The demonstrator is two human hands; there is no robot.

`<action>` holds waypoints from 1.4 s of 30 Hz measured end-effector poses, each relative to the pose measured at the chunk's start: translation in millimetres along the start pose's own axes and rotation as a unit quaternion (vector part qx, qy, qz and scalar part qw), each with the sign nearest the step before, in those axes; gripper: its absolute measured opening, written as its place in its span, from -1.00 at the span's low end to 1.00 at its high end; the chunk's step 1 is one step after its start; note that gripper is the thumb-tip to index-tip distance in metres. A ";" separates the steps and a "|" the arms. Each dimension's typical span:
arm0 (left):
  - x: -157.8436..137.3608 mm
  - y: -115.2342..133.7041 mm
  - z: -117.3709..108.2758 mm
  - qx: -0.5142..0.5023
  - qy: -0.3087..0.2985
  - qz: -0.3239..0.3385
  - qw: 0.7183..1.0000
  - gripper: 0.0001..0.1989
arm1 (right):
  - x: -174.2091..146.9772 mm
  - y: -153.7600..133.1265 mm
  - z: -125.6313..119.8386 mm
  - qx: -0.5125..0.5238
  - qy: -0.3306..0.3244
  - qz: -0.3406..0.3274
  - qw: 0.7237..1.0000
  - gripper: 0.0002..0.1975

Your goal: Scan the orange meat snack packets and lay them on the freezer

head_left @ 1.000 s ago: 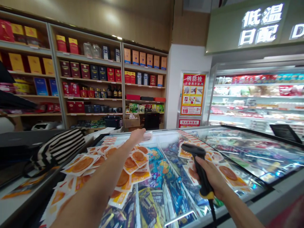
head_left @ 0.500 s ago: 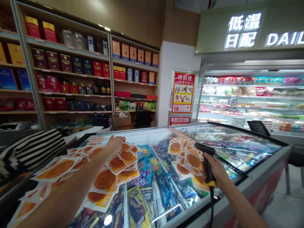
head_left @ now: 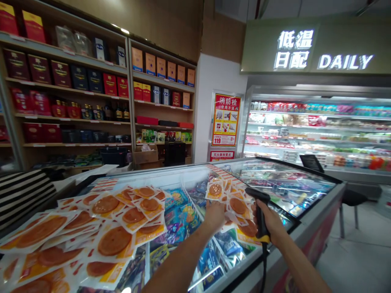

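My right hand (head_left: 270, 221) is wrapped round a black and yellow handheld barcode scanner (head_left: 261, 215), its cord hanging down. The scanner is over the right edge of a smaller pile of flat clear packets, each with a round orange-brown patty (head_left: 237, 206). At that pile's left side is my left hand (head_left: 214, 213), blurred, its fingertips at the lower edge of one packet (head_left: 215, 189). Whether it grips that packet cannot be made out. A larger spread of the same packets (head_left: 114, 241) covers the left part of the freezer's glass top.
A glass-topped chest freezer (head_left: 305, 240) holds colourful bags (head_left: 186, 211) under the packets. Black-and-white striped fabric (head_left: 24, 197) lies at the left. Shelves of boxed bottles (head_left: 81, 77), a lit chilled display (head_left: 317, 134) and a black stool (head_left: 352, 199) stand around.
My left hand has moved right, from the larger spread of packets to the smaller pile. My right hand keeps holding the barcode scanner. The view has turned slightly to the right.
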State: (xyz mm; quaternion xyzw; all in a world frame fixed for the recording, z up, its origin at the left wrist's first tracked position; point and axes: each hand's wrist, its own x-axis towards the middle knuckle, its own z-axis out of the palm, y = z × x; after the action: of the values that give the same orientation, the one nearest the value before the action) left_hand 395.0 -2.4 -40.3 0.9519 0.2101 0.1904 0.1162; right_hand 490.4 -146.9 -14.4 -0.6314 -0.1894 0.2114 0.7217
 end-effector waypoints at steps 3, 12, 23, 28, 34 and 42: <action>-1.1 -5.8 -3.1 -0.058 0.014 -0.010 0.998 -0.87 | -2.0 -0.5 9.1 -0.006 0.013 0.004 1.000 -0.69; -9.8 -82.3 -52.5 -0.319 0.154 -0.116 0.928 -0.89 | -24.1 -0.8 51.9 0.067 -0.063 0.022 0.996 -0.70; -34.3 -150.5 -91.0 -0.454 0.319 -0.209 0.805 -0.88 | -98.9 4.7 108.0 0.068 -0.211 0.123 0.967 -0.61; -44.3 -160.6 -99.9 -0.427 0.335 -0.210 0.813 -0.89 | -112.0 7.5 124.0 0.049 -0.248 0.112 0.961 -0.58; -60.1 -171.7 -111.8 -0.314 0.336 -0.224 0.859 -0.87 | -114.7 6.9 137.8 0.051 -0.246 0.084 0.964 -0.61; -93.0 -179.2 -142.0 -0.069 0.275 -0.181 0.942 -0.81 | -78.7 7.5 139.0 0.043 -0.175 0.038 0.983 -0.67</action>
State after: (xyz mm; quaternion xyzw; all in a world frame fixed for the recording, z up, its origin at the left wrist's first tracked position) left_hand 194.8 135.0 4.4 0.7981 0.3892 0.4343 0.1514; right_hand 348.7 -73.3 -4.1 -0.5597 -0.2788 0.3540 0.6954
